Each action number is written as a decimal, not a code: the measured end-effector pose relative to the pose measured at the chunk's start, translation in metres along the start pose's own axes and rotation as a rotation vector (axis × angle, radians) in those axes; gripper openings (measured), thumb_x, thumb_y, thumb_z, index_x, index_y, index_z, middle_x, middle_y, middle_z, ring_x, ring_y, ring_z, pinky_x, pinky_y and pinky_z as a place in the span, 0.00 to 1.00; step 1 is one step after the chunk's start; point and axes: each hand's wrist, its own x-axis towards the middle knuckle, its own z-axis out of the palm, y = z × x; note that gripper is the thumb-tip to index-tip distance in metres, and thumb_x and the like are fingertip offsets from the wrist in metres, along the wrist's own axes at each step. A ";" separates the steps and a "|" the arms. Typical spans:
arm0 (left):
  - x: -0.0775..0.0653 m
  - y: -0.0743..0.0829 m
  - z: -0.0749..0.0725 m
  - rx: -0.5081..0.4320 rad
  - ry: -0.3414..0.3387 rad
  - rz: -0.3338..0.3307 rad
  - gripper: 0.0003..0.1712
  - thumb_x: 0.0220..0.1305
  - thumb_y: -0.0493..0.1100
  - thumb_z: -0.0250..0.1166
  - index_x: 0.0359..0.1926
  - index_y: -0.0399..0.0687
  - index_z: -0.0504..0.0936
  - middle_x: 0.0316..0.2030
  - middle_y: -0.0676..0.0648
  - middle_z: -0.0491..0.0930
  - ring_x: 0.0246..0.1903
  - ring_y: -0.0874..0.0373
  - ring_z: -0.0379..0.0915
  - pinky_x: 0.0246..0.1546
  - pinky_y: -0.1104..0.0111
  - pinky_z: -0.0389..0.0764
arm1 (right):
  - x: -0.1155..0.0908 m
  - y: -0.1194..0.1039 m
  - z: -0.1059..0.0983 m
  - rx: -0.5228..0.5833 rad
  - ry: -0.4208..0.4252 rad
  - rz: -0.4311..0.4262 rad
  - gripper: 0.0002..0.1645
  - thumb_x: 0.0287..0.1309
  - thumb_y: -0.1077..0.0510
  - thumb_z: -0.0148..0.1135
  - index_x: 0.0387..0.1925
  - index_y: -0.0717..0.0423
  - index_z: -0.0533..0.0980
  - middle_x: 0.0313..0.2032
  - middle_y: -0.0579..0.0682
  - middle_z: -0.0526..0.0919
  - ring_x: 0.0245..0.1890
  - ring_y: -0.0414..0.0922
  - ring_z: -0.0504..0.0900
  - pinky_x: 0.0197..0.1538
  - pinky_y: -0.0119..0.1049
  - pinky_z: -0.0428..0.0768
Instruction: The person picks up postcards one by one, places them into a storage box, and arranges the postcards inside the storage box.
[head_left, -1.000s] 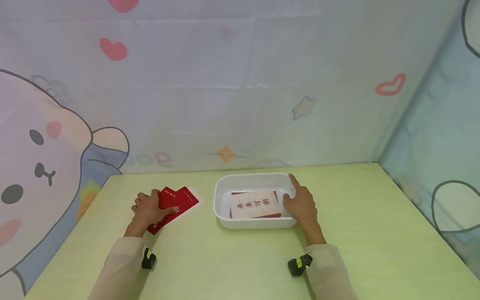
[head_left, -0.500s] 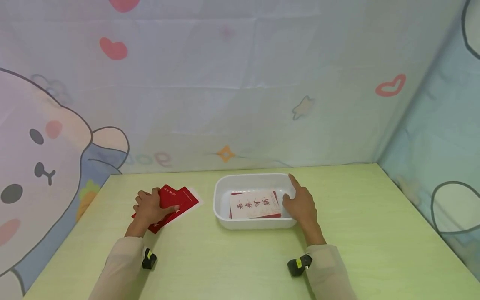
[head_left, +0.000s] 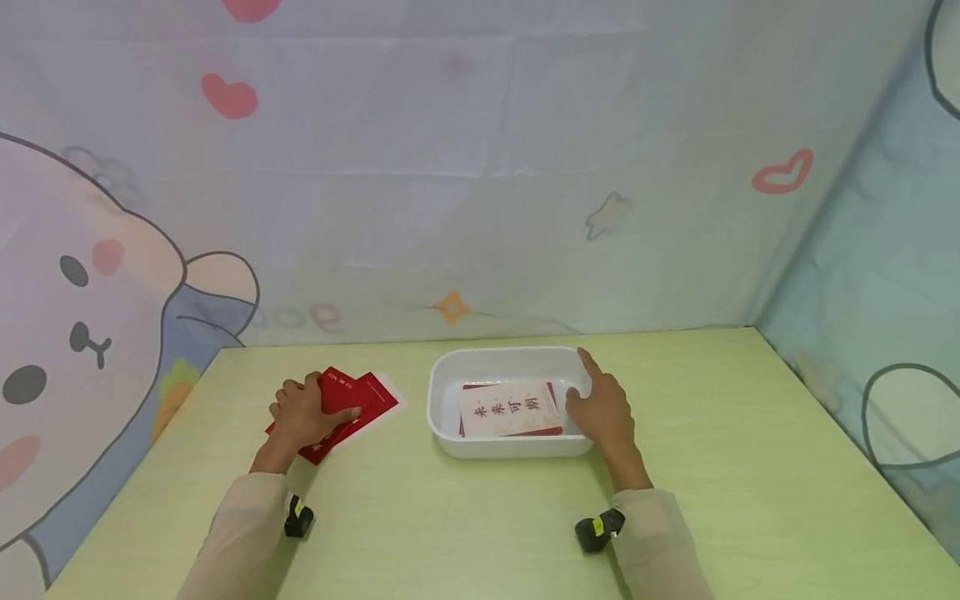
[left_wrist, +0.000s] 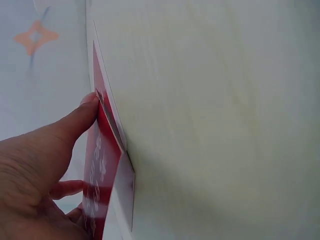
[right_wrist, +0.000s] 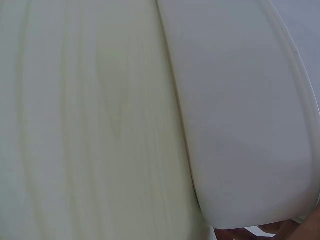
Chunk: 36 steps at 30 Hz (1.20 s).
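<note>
My left hand (head_left: 300,417) holds a red card (head_left: 336,390) printed with white characters, its thumb on one edge and its fingers on the opposite one. In the left wrist view this red card (left_wrist: 102,165) stands tilted over another card (left_wrist: 104,75), close above the table. A second red card (head_left: 381,395) lies partly beneath it, with a white edge showing at its right. At the right end of a white plastic tray (head_left: 517,447), my right hand (head_left: 609,408) grips the rim, thumb inside and fingers outside. The tray wall (right_wrist: 245,115) fills much of the right wrist view.
Inside the tray lies a cream card (head_left: 510,408) with red characters, red cards showing under its edges. The pale wood-grain table (head_left: 450,525) ends at a printed cloth backdrop (head_left: 480,208). Both wrists wear small black cameras.
My left hand has shifted slightly right, and the upper red card has moved with it, so a red corner now shows left of the hand. The right hand and tray have stayed put.
</note>
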 end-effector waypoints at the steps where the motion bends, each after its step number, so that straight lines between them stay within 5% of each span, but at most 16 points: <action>1: 0.000 0.001 -0.001 -0.002 -0.003 0.000 0.55 0.53 0.61 0.65 0.63 0.25 0.52 0.51 0.21 0.59 0.51 0.29 0.52 0.48 0.37 0.61 | 0.000 0.000 0.000 0.001 -0.001 0.002 0.39 0.59 0.56 0.49 0.72 0.47 0.52 0.57 0.69 0.69 0.44 0.59 0.71 0.39 0.61 0.75; 36: 0.008 0.038 0.005 -0.173 0.033 0.167 0.32 0.71 0.51 0.48 0.65 0.32 0.59 0.47 0.28 0.66 0.46 0.37 0.55 0.44 0.44 0.63 | 0.001 0.002 0.000 0.017 -0.006 0.004 0.39 0.59 0.55 0.49 0.72 0.45 0.51 0.57 0.69 0.68 0.45 0.59 0.70 0.42 0.62 0.74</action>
